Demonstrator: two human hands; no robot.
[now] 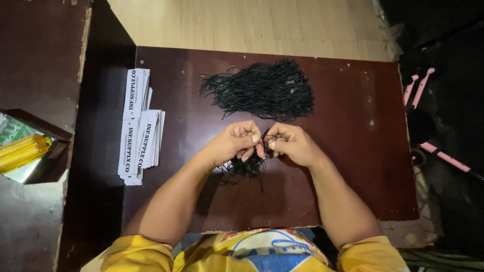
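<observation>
dark brown table (353, 151): black string pile (262, 90), white tag stacks (140, 126), probably card.

Person sits at a dark brown table (353, 166), both forearms out over it. Left hand (233, 142) and right hand (292, 143) meet at the middle, fingertips pinched together on a thin black string (264, 135). A small tangle of black strings (247, 165) hangs under the left hand, touching the table. Bigger pile of black strings (262, 90) lies just beyond the hands, apart from them. Stack of white paper tags (138, 126) with black print sits at the table's left edge, fanned out. Yellow bottle (22, 151) in an open box far left. Pink scooter (428, 126) on the floor at right. Yellow shirt (242, 252) at bottom.
</observation>
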